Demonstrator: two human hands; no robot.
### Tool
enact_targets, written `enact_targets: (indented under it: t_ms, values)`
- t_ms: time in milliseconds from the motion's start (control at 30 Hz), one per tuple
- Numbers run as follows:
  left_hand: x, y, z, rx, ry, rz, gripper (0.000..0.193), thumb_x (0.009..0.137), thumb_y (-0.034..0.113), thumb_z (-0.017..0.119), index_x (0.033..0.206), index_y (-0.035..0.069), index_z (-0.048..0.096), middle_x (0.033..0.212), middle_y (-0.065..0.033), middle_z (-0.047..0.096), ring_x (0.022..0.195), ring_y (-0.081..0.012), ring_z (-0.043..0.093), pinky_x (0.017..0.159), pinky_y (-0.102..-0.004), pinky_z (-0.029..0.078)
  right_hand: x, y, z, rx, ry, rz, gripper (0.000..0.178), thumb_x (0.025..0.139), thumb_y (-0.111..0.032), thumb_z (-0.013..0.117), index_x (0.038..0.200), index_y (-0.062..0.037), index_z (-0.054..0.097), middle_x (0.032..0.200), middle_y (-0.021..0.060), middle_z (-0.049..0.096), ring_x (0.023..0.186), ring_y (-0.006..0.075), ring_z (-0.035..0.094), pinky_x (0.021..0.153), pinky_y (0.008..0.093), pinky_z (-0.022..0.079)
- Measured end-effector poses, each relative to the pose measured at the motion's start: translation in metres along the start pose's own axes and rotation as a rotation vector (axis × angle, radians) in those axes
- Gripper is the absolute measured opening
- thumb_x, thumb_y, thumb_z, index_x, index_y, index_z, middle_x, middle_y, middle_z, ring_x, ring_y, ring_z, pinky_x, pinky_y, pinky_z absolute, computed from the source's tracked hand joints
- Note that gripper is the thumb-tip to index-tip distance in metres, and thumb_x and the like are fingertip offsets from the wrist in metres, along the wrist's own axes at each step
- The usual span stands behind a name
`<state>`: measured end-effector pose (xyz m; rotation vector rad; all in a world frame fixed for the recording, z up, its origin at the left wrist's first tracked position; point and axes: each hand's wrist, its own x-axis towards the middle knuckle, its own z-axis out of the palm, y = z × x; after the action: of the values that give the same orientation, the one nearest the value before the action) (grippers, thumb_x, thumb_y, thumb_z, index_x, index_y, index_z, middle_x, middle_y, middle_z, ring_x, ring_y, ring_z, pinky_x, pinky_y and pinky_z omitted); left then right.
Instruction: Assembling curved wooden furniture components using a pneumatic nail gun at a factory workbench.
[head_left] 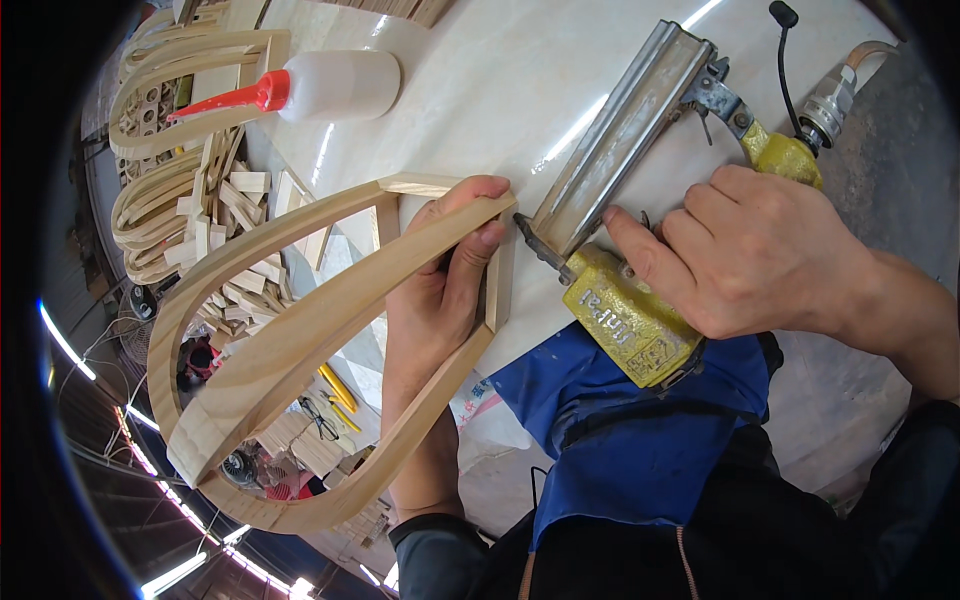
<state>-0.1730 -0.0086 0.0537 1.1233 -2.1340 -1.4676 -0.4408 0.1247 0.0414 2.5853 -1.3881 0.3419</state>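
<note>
My left hand [450,262] is closed round a curved bare-wood frame [262,375], gripping it where a bent strip meets a short straight piece. The thumb presses from the near side. The frame's rounded loops reach out to the left. In my right hand [745,250] is a yellow air nail gun [640,325], held by its handle with the index finger stretched along the body. Its long metal magazine points up and away. The gun's dark nose lies close to the strip end by my left fingers; whether they touch I cannot tell.
A white glue bottle [345,85] with a red nozzle lies on the pale tabletop [470,90]. Left of it are more curved wooden frames [160,90] and a heap of small wood blocks [215,225]. An air hose fitting [830,105] joins the gun at right.
</note>
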Motion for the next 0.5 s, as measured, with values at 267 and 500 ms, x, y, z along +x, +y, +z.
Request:
enact_targets:
  t_ms: [267, 500]
  values:
    - [-0.0011, -0.0036, 0.0011, 0.021, -0.004, 0.025, 0.025, 0.110, 0.001, 0.069, 0.134, 0.001, 0.076, 0.132, -0.0084, 0.075, 0.109, -0.0186, 0.068, 0.097, -0.0301, 0.055, -0.0026, 0.0026, 0.0051, 0.019, -0.002, 0.010, 0.013, 0.091, -0.011, 0.075, 0.101, -0.0018, 0.077, 0.071, 0.0025, 0.059, 0.060, 0.0139, 0.052, 0.060, 0.0273, 0.044]
    - [-0.0019, -0.0037, 0.0023, -0.030, -0.004, -0.005, 0.024, 0.110, 0.001, 0.069, 0.133, 0.001, 0.076, 0.133, -0.0080, 0.075, 0.110, -0.0186, 0.068, 0.098, -0.0299, 0.055, -0.0076, 0.0019, 0.0073, 0.052, 0.057, 0.031, 0.011, 0.091, -0.009, 0.074, 0.100, -0.0019, 0.076, 0.071, 0.0031, 0.061, 0.060, 0.0145, 0.052, 0.061, 0.0284, 0.044]
